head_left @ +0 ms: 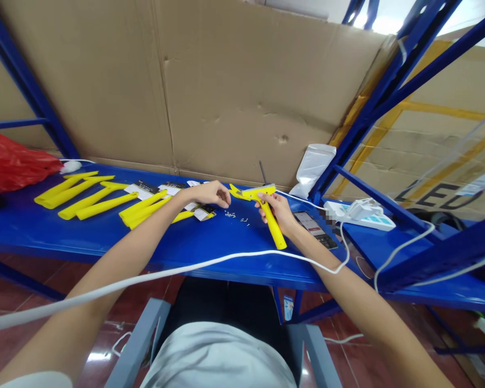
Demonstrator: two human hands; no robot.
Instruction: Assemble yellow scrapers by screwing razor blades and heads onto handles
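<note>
My right hand (278, 210) grips a yellow tool (275, 229) with a long tube-like handle and a forked head that carries a grey strip. The head points left, towards my left hand (218, 194). That hand hovers over the blue shelf with its fingers curled together; whether something small is between them cannot be seen. Small metal screws (230, 214) lie loose on the shelf below and between the hands. Left of them, partly behind my left forearm, rest several more yellow handled pieces (105, 206), some beside black-and-white printed cards (142, 189).
A white cable (210, 261) crosses in front of the blue shelf (178, 248). To the right are a phone (313, 227), a power strip (361, 215) and a white plastic pouch (315, 167). A red bag (18, 161) sits far left. Cardboard (242, 91) stands behind.
</note>
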